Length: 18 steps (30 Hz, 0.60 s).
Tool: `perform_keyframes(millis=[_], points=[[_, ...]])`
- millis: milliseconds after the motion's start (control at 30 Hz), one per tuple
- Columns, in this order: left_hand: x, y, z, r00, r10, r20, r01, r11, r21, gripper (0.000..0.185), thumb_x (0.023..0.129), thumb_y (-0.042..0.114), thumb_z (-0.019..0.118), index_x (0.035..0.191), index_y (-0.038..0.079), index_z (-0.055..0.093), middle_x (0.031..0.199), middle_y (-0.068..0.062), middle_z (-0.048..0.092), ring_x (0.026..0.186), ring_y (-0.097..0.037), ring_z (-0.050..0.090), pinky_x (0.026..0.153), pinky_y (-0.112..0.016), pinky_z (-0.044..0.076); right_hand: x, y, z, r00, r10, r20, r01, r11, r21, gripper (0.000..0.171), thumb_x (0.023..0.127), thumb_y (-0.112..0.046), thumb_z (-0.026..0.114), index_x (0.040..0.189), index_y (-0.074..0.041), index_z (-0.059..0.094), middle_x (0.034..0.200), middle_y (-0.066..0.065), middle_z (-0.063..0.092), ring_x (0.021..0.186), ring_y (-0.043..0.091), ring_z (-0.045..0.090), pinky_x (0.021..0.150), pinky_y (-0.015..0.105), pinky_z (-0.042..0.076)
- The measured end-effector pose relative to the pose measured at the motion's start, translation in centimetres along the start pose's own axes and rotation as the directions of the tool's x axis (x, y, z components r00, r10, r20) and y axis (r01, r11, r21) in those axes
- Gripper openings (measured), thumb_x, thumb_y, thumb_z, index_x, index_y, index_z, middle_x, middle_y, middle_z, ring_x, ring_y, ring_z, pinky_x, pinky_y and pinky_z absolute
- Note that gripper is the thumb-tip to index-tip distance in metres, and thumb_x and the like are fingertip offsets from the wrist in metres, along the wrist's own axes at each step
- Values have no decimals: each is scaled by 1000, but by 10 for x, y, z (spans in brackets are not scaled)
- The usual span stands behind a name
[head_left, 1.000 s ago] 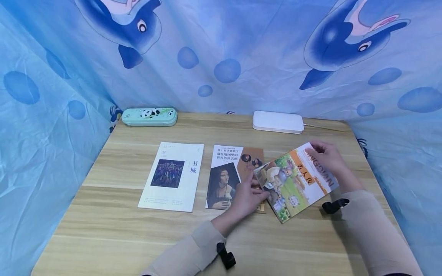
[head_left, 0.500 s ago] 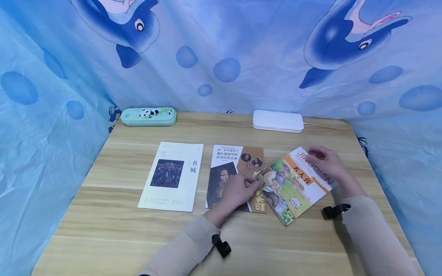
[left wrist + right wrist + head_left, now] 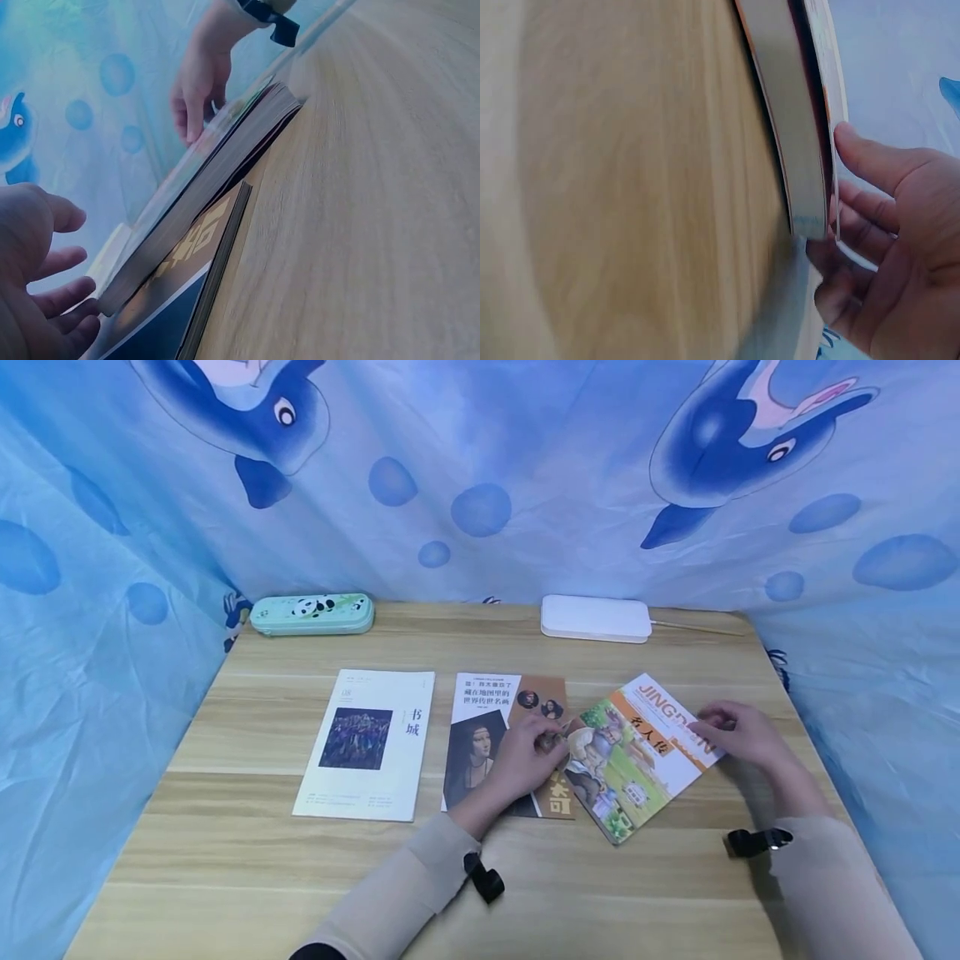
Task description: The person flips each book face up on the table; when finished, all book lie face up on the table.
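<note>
A picture-covered book (image 3: 637, 760) lies at a slant, its left corner overlapping a brown-and-white art book (image 3: 551, 693). My left hand (image 3: 525, 760) is over the art book. In the left wrist view its fingers (image 3: 64, 296) are loosely spread at the slanted book's corner, with fingertips near or touching the page edges. My right hand (image 3: 738, 735) is at the slanted book's right corner. In the right wrist view its thumb (image 3: 870, 157) lies against the top cover, which stands slightly apart from the pages, and its other fingers are at the corner, partly hidden.
A white book (image 3: 363, 743) with a dark picture lies to the left. At the back of the wooden table (image 3: 225, 860) are a green panda pencil case (image 3: 311, 614) and a white flat box (image 3: 596, 618) with a thin stick beside it. A blue dolphin curtain (image 3: 480, 435) surrounds the table.
The slanted book has come down flatter, its cover title showing more. My right hand has slid outward to the right corner. My left hand's fingers have loosened at the left corner.
</note>
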<state>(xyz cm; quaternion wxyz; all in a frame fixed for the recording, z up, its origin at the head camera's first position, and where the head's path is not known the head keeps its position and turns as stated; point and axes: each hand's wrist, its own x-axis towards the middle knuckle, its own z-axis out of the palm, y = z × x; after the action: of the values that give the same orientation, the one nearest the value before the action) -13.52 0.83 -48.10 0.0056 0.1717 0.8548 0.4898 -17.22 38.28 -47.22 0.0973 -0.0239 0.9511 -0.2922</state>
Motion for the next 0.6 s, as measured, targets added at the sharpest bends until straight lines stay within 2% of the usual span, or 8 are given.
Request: perform_keyframes(millis=[133,300,400,467,533,600], points=[[2,0,0,999,11,43,-11,1000,-3,27,92,19,73,113,2,73,122,-10,66,127,-29,57,111,-39,43,-6,4,-4,998,62,9,-61,998,-27,61,98,-46,64,123,9,61,104,24,66,91,33,62,68,32,49],[2,2,0,997,10,73,-10,1000,-1,28,93,20,72,116,4,72,125,-9,67,130,-28,55,114,-38,39,-8,7,-2,991,117,57,-120,991,54,66,99,-48,62,128,11,56,100,23,67,76,23,66,59,31,56],[0,4,1,995,-2,102,2,1000,-1,29,94,21,72,117,5,72,123,-8,67,119,-25,60,104,-34,47,-8,7,-1,994,102,48,-105,993,58,64,99,-46,62,127,11,57,100,22,68,76,20,65,60,30,56],[-2,5,2,992,-2,127,1,1000,7,31,94,23,72,120,6,72,120,-6,68,106,-20,63,93,-29,51,-6,6,-1,996,88,30,-89,995,38,63,99,-46,63,126,10,58,101,23,68,79,22,65,62,30,55],[-3,5,5,987,4,163,-6,1000,16,32,94,24,72,121,8,72,112,-5,68,93,-16,61,80,-24,50,-4,4,-2,997,79,22,-79,997,15,65,98,-49,63,126,10,58,104,24,66,84,27,65,65,32,53],[-5,5,8,979,24,204,-29,999,21,32,93,23,74,122,10,72,102,-4,68,86,-13,58,74,-19,47,-2,2,-2,996,88,25,-89,996,11,70,97,-52,62,130,9,56,112,28,63,92,34,63,70,38,53]])
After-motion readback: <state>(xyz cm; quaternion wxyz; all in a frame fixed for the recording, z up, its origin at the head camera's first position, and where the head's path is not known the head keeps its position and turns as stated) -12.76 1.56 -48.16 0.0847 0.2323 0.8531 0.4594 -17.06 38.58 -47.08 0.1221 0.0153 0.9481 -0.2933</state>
